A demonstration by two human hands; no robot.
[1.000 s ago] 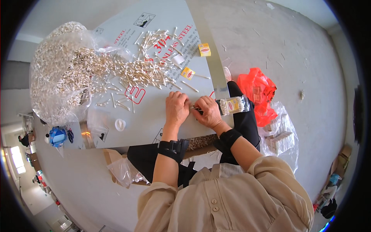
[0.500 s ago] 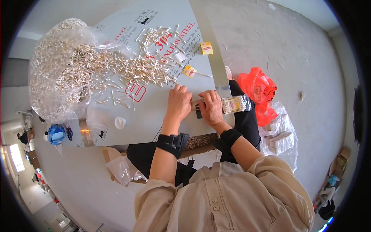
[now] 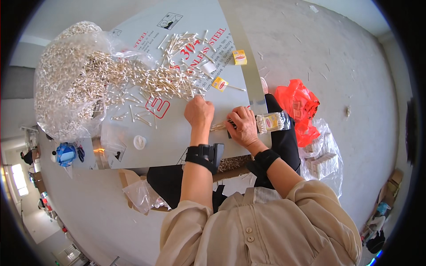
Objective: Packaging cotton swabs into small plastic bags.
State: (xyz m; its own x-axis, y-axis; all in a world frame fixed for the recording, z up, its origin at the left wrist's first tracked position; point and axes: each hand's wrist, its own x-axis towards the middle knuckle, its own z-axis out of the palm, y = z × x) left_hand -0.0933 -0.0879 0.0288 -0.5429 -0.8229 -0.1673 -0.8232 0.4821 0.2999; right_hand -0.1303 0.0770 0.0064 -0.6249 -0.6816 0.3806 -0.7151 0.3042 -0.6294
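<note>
Cotton swabs: lay in a loose heap on the film-covered table, trailing out of a big clear plastic bag at its left
Left hand: was at the near edge of the heap, its fingers curled in; their tips were hidden, so whether they gripped a swab could not be told
Right hand: lay over a small bunch of swabs and a dark flat piece, its fingers bent downward; whether they gripped or only rested could not be told
Small bunch: stuck out leftward from beneath the right hand, in the gap between both hands
Clear swab packet: sat just right of the right hand, a yellow label showing through its film
Yellow cards: one lay by the heap's right end, with a single swab pointing away from it; another was near the table's right edge
White round lid: lay near the table's front, well apart from the hands
Red plastic bag: stood on the floor, right of the table
</note>
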